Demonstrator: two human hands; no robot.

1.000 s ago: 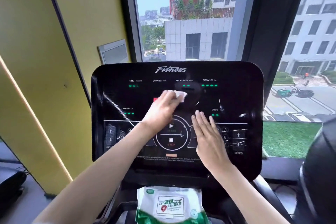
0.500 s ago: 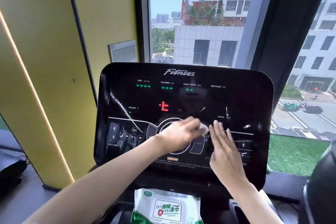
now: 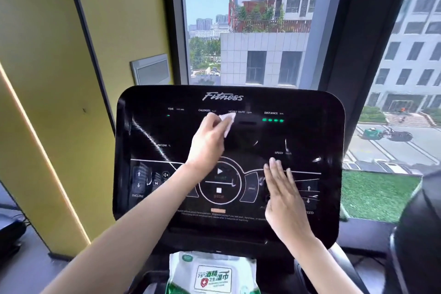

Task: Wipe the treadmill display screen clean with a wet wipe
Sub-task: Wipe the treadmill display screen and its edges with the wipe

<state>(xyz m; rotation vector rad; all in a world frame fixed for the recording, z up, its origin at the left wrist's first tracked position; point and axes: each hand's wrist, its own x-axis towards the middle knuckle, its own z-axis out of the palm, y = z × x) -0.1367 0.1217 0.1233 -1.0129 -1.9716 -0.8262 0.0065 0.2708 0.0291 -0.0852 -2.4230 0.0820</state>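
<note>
Your left hand [image 3: 206, 143] had swept back up the display screen [image 3: 310, 131], from the round start ring at its middle half a second earlier to its top row. Its fingers pinched the wet wipe [image 3: 228, 122] against the glass just under the heart-rate label. Your right hand [image 3: 284, 196] had stayed flat on the screen's lower right, fingers straight and released, steadying it. Below the screen's bottom edge stood the pack of wipes [image 3: 212, 274]. I judged the middle strip covered by up-and-down strokes; the screen's left and right sides probably still needed passes.
</note>
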